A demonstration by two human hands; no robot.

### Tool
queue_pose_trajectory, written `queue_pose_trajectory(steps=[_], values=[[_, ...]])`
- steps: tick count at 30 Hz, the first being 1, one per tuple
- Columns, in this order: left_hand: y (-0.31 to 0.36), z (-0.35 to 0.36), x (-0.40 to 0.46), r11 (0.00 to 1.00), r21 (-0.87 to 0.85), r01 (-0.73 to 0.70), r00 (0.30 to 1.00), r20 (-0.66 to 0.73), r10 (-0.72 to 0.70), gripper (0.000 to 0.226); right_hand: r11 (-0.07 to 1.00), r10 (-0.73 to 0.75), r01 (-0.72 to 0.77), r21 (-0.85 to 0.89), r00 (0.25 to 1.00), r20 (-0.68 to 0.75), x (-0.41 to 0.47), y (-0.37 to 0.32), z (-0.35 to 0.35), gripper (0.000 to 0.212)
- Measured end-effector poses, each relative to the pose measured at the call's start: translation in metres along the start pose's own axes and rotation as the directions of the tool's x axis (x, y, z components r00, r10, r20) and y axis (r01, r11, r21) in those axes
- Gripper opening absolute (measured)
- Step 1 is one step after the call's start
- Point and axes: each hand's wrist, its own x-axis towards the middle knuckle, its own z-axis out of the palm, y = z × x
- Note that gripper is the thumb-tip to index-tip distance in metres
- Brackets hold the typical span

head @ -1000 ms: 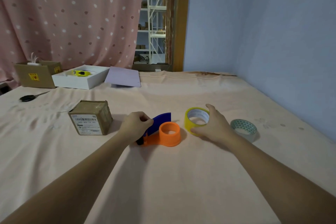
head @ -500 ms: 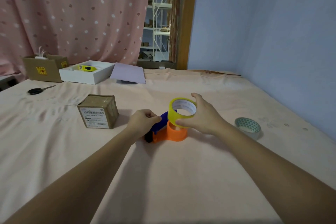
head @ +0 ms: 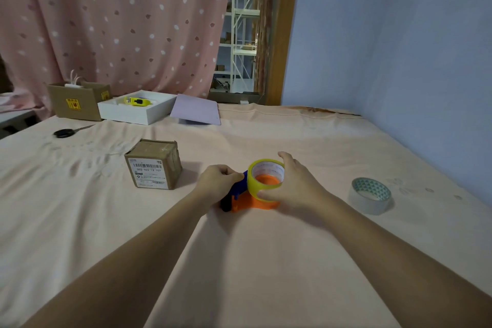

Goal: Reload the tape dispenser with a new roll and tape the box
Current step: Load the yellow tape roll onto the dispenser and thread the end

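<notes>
Two hands meet at the orange tape dispenser point(head: 253, 201); the sealed cardboard box point(head: 154, 165) stands near its left. The right hand point(head: 291, 184) clasps the yellow tape roll point(head: 262, 177) over the dispenser's hub, while the left hand point(head: 217, 181) grips its blue end.

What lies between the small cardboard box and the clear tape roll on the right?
In the head view: the left hand on the dispenser, and the right hand seating the yellow roll.

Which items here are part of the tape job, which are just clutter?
In use: yellow tape roll, orange dispenser, small sealed box, left hand, right hand.
Lying about: clear tape roll, scissors, white tray, open carton.
</notes>
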Motion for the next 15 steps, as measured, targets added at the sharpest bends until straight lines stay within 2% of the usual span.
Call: queue_pose_trajectory(steps=[7, 15], values=[[-0.003, 0.000, 0.003, 1.000, -0.001, 0.001, 1.000, -0.014, -0.001, 0.025, 0.999, 0.050, -0.050, -0.007, 0.998, 0.046, -0.002, 0.007, 0.015, 0.123], [0.002, 0.000, 0.007, 0.999, 0.001, -0.051, 0.998, 0.040, 0.051, 0.023, 0.994, 0.098, -0.095, -0.060, 0.994, 0.054, -0.005, 0.015, 0.029, 0.126]])
